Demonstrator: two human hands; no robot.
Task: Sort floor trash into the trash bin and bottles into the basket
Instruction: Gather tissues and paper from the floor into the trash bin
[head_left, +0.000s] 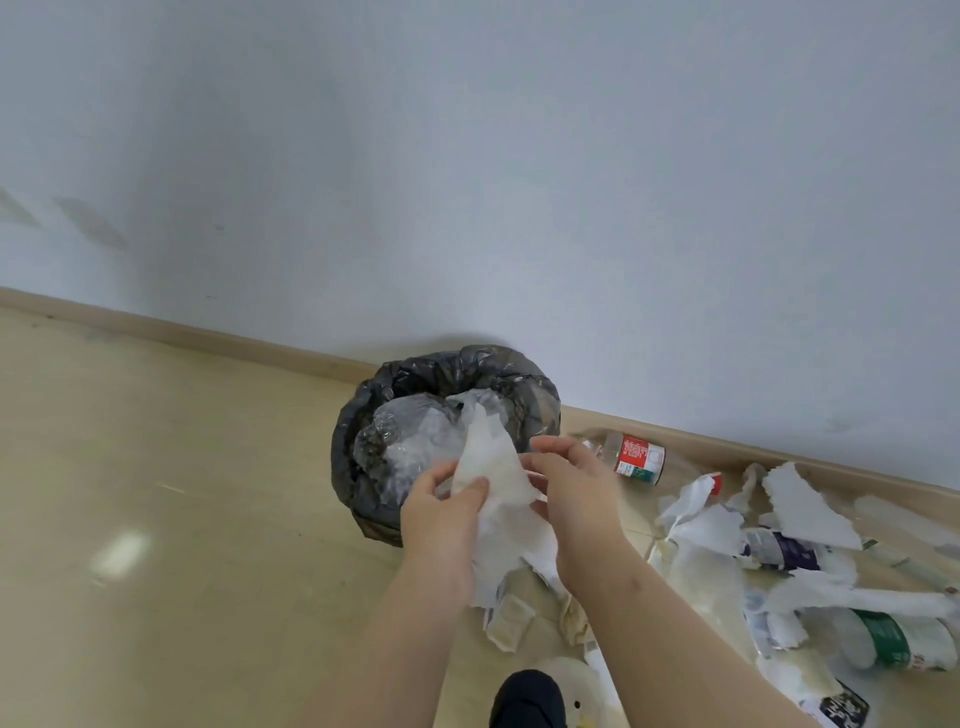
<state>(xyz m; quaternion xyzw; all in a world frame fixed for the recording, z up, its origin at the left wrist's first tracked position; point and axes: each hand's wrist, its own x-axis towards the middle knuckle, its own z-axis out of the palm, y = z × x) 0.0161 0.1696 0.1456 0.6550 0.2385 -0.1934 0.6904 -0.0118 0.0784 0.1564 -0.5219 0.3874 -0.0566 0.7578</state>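
Down by the person's foot (527, 699), torn paper scraps (805, 504) litter the floor (182, 493) to the right, with a green-labelled bottle (893, 642) lying among them. The left grip (441, 512) and right grip (576, 488) both pinch a crumpled white sheet of paper (496, 467), limp and creased, at the near rim of the black-lined trash bin (353, 441). Beyond lies a red-labelled bottle (636, 457) by the wall.

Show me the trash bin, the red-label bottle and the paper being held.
trash bin (447, 366), head view, on its dark far rim.
red-label bottle (635, 453), head view, on its red label.
paper (493, 460), head view, on its crumpled upper part.
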